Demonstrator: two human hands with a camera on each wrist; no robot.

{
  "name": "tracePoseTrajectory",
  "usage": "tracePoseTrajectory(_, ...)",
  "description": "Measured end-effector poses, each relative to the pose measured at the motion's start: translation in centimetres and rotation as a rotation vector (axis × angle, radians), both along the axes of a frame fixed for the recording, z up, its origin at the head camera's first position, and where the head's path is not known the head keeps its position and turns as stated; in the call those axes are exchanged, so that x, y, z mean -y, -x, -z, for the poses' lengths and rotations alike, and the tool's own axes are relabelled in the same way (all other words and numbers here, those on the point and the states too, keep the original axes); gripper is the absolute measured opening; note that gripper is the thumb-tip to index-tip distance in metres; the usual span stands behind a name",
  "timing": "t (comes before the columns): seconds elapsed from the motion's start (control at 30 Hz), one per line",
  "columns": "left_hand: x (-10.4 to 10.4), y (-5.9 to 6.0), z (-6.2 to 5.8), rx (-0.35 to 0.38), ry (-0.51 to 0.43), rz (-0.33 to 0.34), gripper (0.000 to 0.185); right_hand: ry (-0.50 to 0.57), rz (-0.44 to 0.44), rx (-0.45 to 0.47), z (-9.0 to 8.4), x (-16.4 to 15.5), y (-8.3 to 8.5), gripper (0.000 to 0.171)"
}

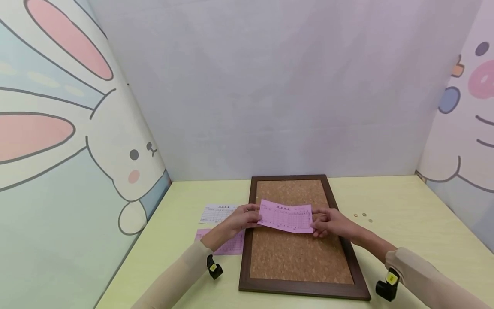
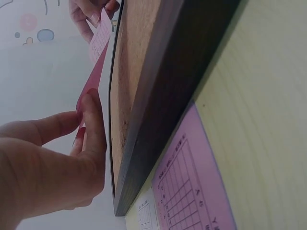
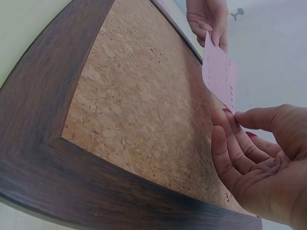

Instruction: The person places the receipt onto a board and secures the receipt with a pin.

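Note:
A pink printed form [image 1: 285, 216] is held level above a framed cork board [image 1: 301, 257], bowing slightly along its lower edge. My left hand [image 1: 242, 219] pinches its left end between thumb and fingers. At the opposite end, my right hand [image 1: 333, 223] pinches the paper the same way. In the left wrist view the form [image 2: 96, 72] stretches from the left hand [image 2: 62, 148] toward the other hand. The right wrist view shows thumb and fingertips of the right hand [image 3: 259, 153] meeting on the paper's edge, over the cork [image 3: 139, 96].
Left of the board, a white printed form [image 1: 218, 213] lies above another pink form [image 1: 231, 245], partly covered by my left arm. Three small round pieces [image 1: 364, 215] lie on the pale table [image 1: 409, 206] to the right. Walls stand behind and at both sides.

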State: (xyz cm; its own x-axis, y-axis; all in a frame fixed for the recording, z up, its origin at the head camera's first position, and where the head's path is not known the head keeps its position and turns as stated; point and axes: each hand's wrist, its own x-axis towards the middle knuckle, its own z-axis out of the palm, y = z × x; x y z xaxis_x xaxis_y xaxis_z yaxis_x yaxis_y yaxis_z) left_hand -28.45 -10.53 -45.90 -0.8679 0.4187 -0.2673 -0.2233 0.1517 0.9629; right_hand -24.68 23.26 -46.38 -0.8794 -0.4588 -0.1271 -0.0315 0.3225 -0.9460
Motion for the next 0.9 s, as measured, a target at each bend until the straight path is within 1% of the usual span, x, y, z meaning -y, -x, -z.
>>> tracePoseTrajectory(0.17,0.08,-0.16,0.01,-0.001,0.010,-0.009,0.043,0.013,0.000,0.000,0.09,-0.03,0.01,0.061)
tracePoseTrajectory(0.33,0.06,0.00,-0.01,0.007,0.019,-0.023,0.044,-0.004,0.012,0.006,0.17,0.04,0.06,0.061)
tracePoseTrajectory(0.6,-0.27,0.30,0.13,0.005,0.009,-0.002,0.041,-0.001,0.016,0.015,0.28,0.04,-0.03,0.059)
tracePoseTrajectory(0.8,-0.31,0.52,0.27,-0.006,0.012,-0.004,0.040,-0.015,0.023,-0.009,0.38,0.03,0.11,0.059)
tracePoseTrajectory(0.9,-0.42,0.45,0.35,-0.012,0.014,-0.009,0.041,-0.045,0.037,-0.024,0.39,-0.08,0.28,0.058)
